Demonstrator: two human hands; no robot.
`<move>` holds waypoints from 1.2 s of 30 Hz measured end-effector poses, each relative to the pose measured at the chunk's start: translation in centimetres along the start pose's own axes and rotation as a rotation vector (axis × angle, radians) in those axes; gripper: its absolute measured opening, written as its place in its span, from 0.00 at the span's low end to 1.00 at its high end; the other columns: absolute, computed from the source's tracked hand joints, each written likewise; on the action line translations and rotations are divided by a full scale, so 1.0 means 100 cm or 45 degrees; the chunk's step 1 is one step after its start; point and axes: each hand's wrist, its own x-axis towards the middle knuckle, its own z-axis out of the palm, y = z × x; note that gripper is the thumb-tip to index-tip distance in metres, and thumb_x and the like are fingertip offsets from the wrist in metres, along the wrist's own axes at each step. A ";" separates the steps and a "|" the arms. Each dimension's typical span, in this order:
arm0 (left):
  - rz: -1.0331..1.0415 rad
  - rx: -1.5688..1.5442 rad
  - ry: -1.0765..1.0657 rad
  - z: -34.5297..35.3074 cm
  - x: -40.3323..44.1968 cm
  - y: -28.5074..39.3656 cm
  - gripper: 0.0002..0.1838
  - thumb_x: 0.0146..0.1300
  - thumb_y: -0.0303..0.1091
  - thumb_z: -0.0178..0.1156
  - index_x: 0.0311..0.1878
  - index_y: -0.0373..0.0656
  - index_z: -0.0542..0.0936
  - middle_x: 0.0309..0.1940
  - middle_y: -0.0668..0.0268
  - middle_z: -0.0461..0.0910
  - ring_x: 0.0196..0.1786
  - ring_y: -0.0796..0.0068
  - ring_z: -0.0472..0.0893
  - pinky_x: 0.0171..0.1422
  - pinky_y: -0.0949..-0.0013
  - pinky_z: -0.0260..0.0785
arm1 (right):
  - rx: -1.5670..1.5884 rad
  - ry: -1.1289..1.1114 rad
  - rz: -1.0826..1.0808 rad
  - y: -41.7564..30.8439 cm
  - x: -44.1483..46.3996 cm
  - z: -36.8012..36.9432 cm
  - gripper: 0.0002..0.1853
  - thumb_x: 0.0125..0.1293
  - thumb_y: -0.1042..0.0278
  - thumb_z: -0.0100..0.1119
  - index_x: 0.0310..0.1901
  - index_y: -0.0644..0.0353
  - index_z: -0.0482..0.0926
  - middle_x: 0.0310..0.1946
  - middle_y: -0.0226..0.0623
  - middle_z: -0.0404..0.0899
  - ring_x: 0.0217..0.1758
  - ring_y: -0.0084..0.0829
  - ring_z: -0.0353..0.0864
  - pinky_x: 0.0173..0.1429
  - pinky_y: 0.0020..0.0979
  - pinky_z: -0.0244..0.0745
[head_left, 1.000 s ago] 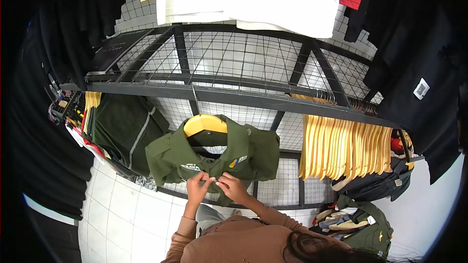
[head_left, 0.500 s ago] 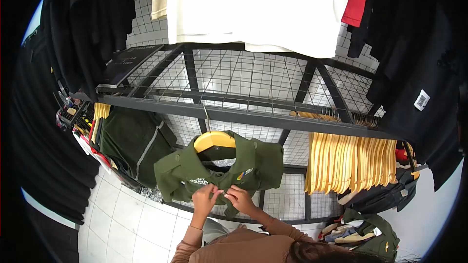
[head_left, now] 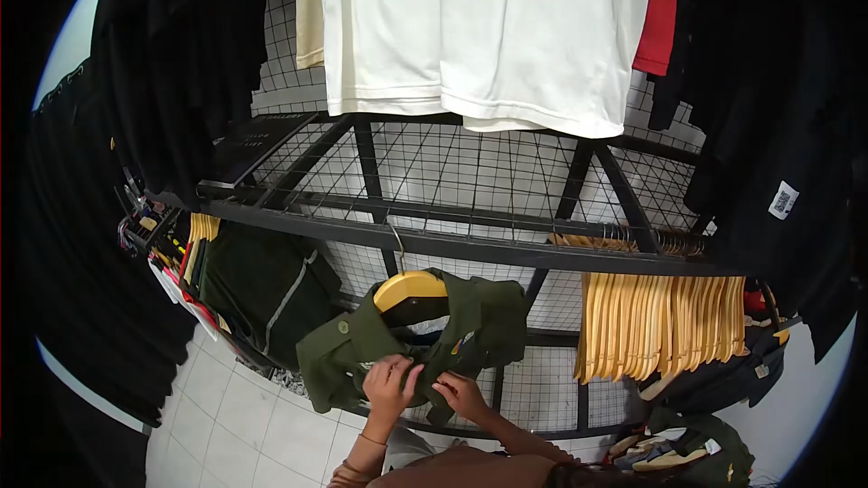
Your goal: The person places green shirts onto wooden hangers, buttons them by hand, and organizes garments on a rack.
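Observation:
A dark green collared shirt (head_left: 493, 321) hangs from a yellow wooden hanger (head_left: 411, 287), whose metal hook is over the black rack bar. The shirt has shoulder buttons and a small coloured emblem on its chest. My left hand (head_left: 387, 386) is closed on the front edge of the shirt below the collar, its thumb and fingers pinching the cloth. Just to the right, my right hand (head_left: 461, 396) pinches the opposite front edge. A small gap separates the two hands. Whatever lies between the fingertips is too small to make out.
Bare wooden hangers (head_left: 660, 325) hang in a row at the right. Dark green garments (head_left: 262, 289) hang at the left. White shirts (head_left: 488, 36) hang above the black rack bar (head_left: 506, 248). A pile of clothes (head_left: 687, 447) lies low at the right.
The view has tilted upward, so the rack and shirt sit lower in frame. My hands have moved slightly apart, and the cloth between them is bunched differently. Both still grip the shirt front.

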 end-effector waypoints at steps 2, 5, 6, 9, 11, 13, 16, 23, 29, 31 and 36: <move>0.079 0.166 0.173 -0.008 0.015 0.006 0.13 0.48 0.37 0.70 0.36 0.47 0.80 0.39 0.68 0.77 0.43 0.66 0.76 0.45 0.63 0.65 | -0.044 0.022 0.029 0.000 -0.002 0.001 0.09 0.64 0.67 0.56 0.32 0.63 0.71 0.25 0.45 0.71 0.28 0.47 0.73 0.31 0.38 0.66; 0.134 0.371 0.207 -0.026 0.049 0.022 0.15 0.49 0.39 0.70 0.40 0.49 0.81 0.45 0.69 0.76 0.50 0.66 0.73 0.55 0.58 0.59 | -0.078 0.035 0.057 0.000 -0.002 -0.001 0.09 0.65 0.66 0.56 0.33 0.63 0.71 0.25 0.45 0.73 0.28 0.48 0.75 0.30 0.38 0.66; 0.138 0.495 0.151 -0.030 0.060 0.025 0.16 0.49 0.40 0.69 0.42 0.50 0.81 0.48 0.68 0.75 0.53 0.66 0.71 0.59 0.55 0.54 | -0.091 0.028 0.076 0.000 -0.002 -0.002 0.09 0.65 0.65 0.56 0.33 0.62 0.71 0.25 0.46 0.73 0.28 0.48 0.76 0.30 0.39 0.66; 0.092 0.482 0.080 -0.030 0.084 0.026 0.15 0.48 0.41 0.69 0.41 0.50 0.81 0.50 0.67 0.74 0.55 0.66 0.69 0.62 0.53 0.50 | -0.094 0.025 0.104 0.003 -0.005 -0.003 0.09 0.65 0.64 0.55 0.34 0.62 0.72 0.24 0.46 0.74 0.28 0.49 0.76 0.29 0.40 0.67; 0.081 0.480 0.049 -0.030 0.092 0.024 0.15 0.48 0.42 0.69 0.40 0.51 0.81 0.50 0.66 0.74 0.57 0.66 0.69 0.63 0.52 0.48 | -0.085 0.019 0.120 0.007 -0.004 -0.003 0.09 0.66 0.63 0.54 0.35 0.61 0.72 0.23 0.46 0.74 0.28 0.49 0.76 0.29 0.40 0.67; 0.098 0.468 0.062 -0.030 0.097 0.021 0.17 0.48 0.41 0.69 0.43 0.50 0.80 0.50 0.65 0.74 0.57 0.64 0.69 0.64 0.54 0.49 | -0.085 0.063 0.094 0.012 -0.005 0.000 0.09 0.66 0.64 0.55 0.36 0.61 0.73 0.21 0.43 0.74 0.26 0.43 0.76 0.28 0.37 0.67; 0.047 0.319 0.065 -0.024 0.098 0.005 0.20 0.48 0.39 0.70 0.46 0.49 0.79 0.50 0.64 0.74 0.57 0.62 0.70 0.64 0.56 0.52 | -0.091 0.133 0.057 0.016 -0.006 0.001 0.09 0.66 0.64 0.55 0.38 0.62 0.75 0.19 0.38 0.75 0.21 0.32 0.78 0.27 0.30 0.69; -0.230 -0.147 -0.031 -0.035 0.111 -0.008 0.27 0.49 0.38 0.70 0.52 0.43 0.73 0.46 0.56 0.77 0.48 0.55 0.78 0.50 0.64 0.69 | 0.000 0.150 0.218 0.018 -0.004 0.005 0.07 0.65 0.64 0.54 0.40 0.58 0.75 0.22 0.44 0.75 0.26 0.44 0.79 0.28 0.36 0.69; -0.143 0.069 -0.088 -0.022 0.103 -0.026 0.25 0.52 0.43 0.69 0.50 0.41 0.74 0.33 0.53 0.80 0.36 0.51 0.80 0.39 0.62 0.72 | 0.020 0.307 0.145 -0.006 0.013 -0.010 0.07 0.66 0.71 0.54 0.43 0.61 0.75 0.23 0.31 0.75 0.25 0.18 0.74 0.29 0.23 0.68; -0.126 0.149 -0.121 -0.017 0.099 -0.030 0.25 0.52 0.42 0.69 0.50 0.42 0.74 0.32 0.52 0.80 0.36 0.51 0.80 0.39 0.62 0.72 | 0.018 0.399 0.069 -0.032 0.024 -0.017 0.06 0.65 0.73 0.54 0.42 0.62 0.76 0.25 0.32 0.74 0.24 0.19 0.73 0.28 0.23 0.67; -0.032 0.208 -0.071 -0.014 0.095 -0.035 0.24 0.54 0.44 0.67 0.49 0.39 0.75 0.32 0.54 0.80 0.34 0.53 0.79 0.38 0.62 0.70 | -0.155 0.479 -0.260 -0.084 0.056 -0.024 0.10 0.59 0.76 0.57 0.42 0.65 0.76 0.37 0.40 0.75 0.35 0.38 0.76 0.45 0.33 0.71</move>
